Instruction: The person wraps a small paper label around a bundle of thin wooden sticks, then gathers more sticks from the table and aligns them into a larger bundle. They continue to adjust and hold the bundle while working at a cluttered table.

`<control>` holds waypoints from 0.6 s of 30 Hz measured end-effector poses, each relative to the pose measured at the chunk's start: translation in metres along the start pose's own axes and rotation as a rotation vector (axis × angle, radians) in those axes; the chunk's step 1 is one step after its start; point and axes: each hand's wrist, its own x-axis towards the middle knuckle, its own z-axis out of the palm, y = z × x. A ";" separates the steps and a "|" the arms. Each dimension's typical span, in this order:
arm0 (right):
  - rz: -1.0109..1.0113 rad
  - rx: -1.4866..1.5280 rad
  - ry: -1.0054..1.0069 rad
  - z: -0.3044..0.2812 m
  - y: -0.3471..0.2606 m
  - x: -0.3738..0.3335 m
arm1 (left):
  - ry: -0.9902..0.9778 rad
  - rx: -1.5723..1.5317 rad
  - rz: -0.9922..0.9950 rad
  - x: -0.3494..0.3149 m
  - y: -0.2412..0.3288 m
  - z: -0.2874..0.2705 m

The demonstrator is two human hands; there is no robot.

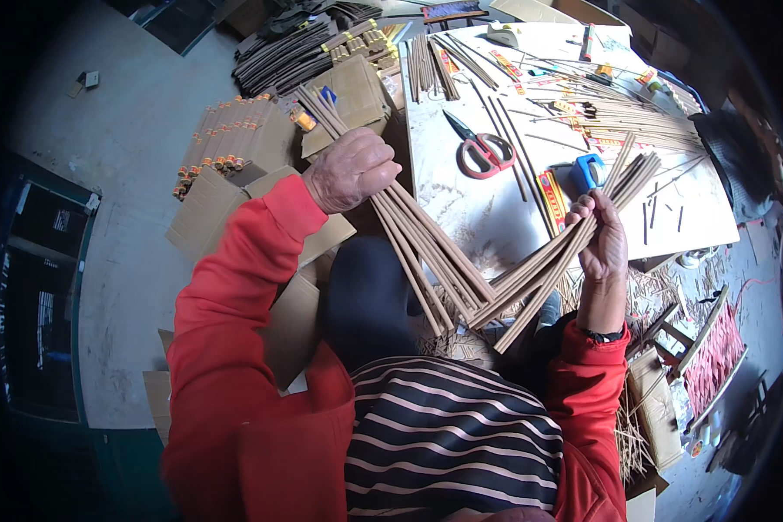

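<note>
Two handfuls of thin brown sticks, held up in front of our lap. Item one: the left handful (422, 244), with the fingers of our left hand (352, 170) clenched round it toward its upper end. Item two: the right handful (539, 271), with the fingers and thumb of our right hand (602, 237) closed about the shafts. Both slope inward, and their lower ends come together at the middle (whether they touch or merely overlap in view, we cannot tell). Done, by our judgement: sticks gathered into two lots, plus a stack of brown bundles (235, 130) with orange and yellow bands, by an open cardboard box (204, 204). Remaining: no band shows on either handful, the lower ends are uneven, and many loose sticks (652, 122) lie across the white table (444, 196). Also listed there: one pair of scissors (487, 157) with red handles; one blue tape holder (588, 172), just beyond the right hand's fingertips. Edges: the table's near side runs behind the sticks, close to our right hand; cardboard crowds in under our left forearm. Room: we judge the freest space to lie over our lap, between the forearms; rightward, the blue holder is the nearest obstacle.
</note>
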 end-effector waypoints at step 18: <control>0.353 0.152 -0.143 0.000 0.022 0.001 | 0.072 -0.537 0.464 0.145 0.061 0.105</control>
